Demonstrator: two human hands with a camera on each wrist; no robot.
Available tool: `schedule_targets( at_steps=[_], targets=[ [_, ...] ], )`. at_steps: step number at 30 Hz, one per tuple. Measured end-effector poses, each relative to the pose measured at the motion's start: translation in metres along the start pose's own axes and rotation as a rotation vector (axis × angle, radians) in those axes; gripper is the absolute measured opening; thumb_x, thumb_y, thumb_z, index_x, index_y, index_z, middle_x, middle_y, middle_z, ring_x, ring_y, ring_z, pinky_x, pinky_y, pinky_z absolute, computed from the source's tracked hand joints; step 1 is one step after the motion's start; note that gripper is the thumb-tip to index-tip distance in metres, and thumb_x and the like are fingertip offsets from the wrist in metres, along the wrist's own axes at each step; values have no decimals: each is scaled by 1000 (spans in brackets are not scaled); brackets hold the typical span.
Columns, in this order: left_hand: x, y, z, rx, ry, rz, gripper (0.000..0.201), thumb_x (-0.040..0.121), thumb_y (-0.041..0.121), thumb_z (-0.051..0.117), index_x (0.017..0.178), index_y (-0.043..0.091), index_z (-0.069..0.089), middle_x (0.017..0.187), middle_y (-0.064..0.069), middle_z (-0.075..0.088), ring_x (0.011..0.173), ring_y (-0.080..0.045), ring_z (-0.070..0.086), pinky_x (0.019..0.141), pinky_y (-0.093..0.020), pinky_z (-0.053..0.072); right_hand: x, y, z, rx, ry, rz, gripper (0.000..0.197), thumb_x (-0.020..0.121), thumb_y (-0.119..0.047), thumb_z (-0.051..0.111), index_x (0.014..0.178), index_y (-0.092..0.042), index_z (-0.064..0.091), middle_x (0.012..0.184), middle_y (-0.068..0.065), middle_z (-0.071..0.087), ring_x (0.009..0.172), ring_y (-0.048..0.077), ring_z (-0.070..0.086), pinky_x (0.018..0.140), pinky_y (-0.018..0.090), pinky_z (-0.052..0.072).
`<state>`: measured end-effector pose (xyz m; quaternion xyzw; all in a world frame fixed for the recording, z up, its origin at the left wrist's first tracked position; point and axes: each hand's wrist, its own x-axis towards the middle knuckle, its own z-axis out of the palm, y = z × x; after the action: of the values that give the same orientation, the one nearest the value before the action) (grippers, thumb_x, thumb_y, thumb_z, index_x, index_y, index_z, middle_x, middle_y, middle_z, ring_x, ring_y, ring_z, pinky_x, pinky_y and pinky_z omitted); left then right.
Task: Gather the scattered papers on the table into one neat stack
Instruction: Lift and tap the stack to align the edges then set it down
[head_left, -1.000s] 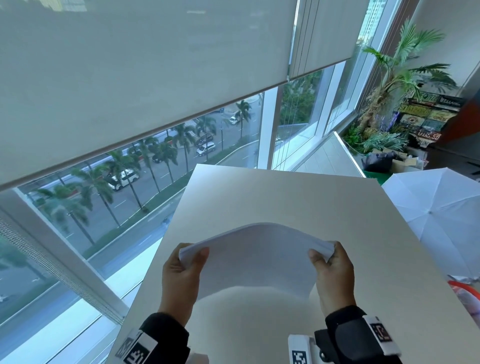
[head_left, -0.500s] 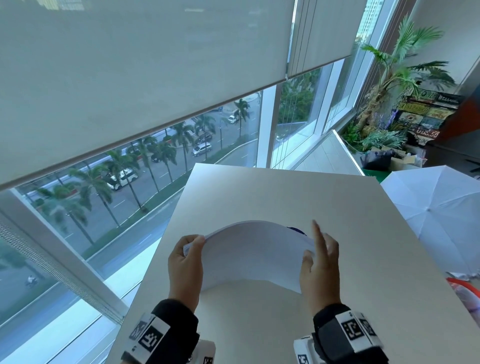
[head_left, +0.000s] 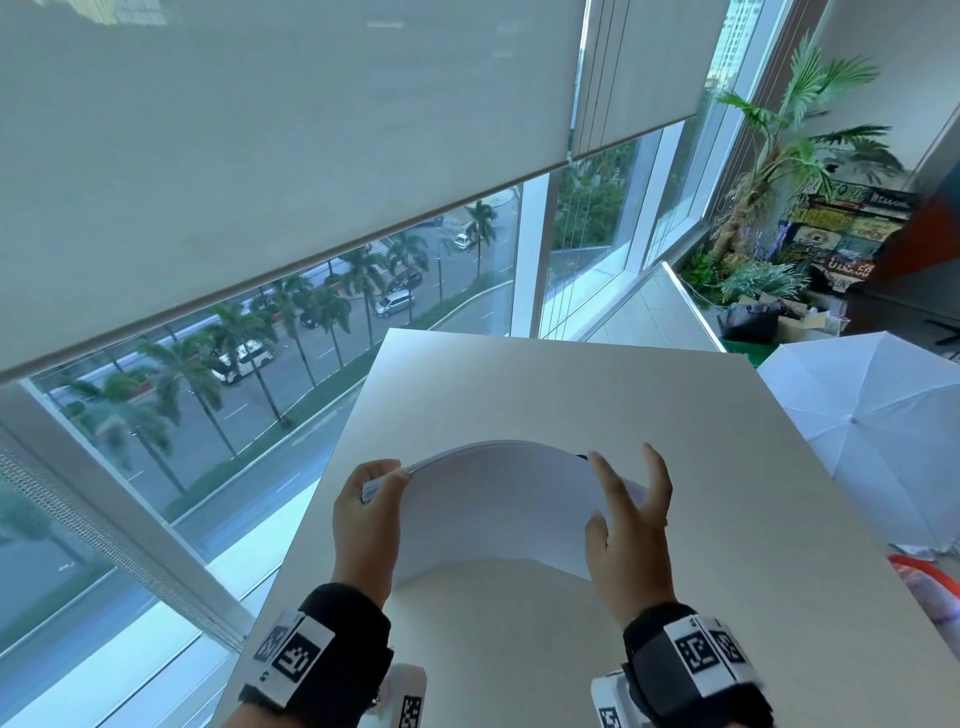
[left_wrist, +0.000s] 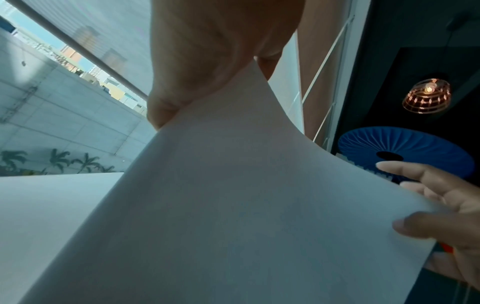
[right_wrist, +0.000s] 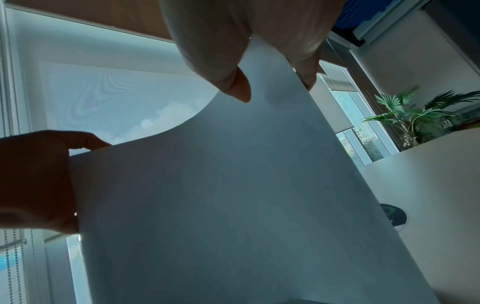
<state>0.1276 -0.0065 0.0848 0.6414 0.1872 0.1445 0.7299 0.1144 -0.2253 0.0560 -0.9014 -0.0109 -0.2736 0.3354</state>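
My left hand (head_left: 366, 519) pinches the papers (head_left: 498, 504) by their left edge, held bowed above the bench (head_left: 571, 395) so the sheets square up. My right hand (head_left: 631, 525) is loosened, fingers splayed against the right edge. Bare bench lies all round for setting them down.

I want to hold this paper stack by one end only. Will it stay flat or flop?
Probably flop: the paper stack already bows upward in an arch between the left hand and the right hand. It looks thin, so likely light. The right hand's fingers are spread rather than clamped, so loose sheets may slide apart.
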Motion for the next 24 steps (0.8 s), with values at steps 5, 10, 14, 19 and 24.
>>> schedule_targets(
  at_steps=[5, 10, 14, 19, 24],
  targets=[
    [4, -1, -3, 19, 3, 14, 10, 76, 22, 68, 78, 15, 60, 76, 1, 56, 72, -13, 50, 65, -24, 39, 3, 3, -1, -11, 0, -23, 71, 72, 18, 53, 117, -36, 45, 147, 0, 10, 124, 25, 40, 94, 32, 40],
    [10, 0, -5, 33, 9, -10, 14, 64, 28, 67, 74, 19, 61, 75, 0, 59, 74, -18, 52, 68, -29, 40, 14, 1, -10, 256, 20, 310, 72, 78, 13, 55, 141, -14, 32, 147, 11, 26, 133, 20, 28, 98, 26, 31],
    [14, 2, -8, 39, -14, -2, 22, 61, 35, 65, 78, 22, 62, 83, -1, 61, 80, -18, 53, 73, -29, 41, 24, 11, -10, 623, -26, 642, 87, 82, -2, 63, 147, -29, 12, 114, 5, 52, 104, 23, 50, 92, 33, 39],
    [18, 0, -8, 99, -35, 9, 40, 47, 46, 68, 82, 27, 62, 91, -6, 64, 82, -22, 57, 75, -32, 44, 29, 25, -16, 795, -177, 589, 27, 81, 4, 63, 99, -16, 59, 88, 1, 67, 85, 23, 58, 77, 31, 42],
    [17, 4, -8, 118, -46, 1, 47, 42, 51, 67, 83, 28, 62, 95, -8, 66, 87, -24, 59, 80, -35, 46, 29, 35, -14, 823, -318, 597, 32, 60, -9, 79, 88, -15, 66, 90, 7, 69, 83, 23, 60, 73, 31, 45]
  ],
)
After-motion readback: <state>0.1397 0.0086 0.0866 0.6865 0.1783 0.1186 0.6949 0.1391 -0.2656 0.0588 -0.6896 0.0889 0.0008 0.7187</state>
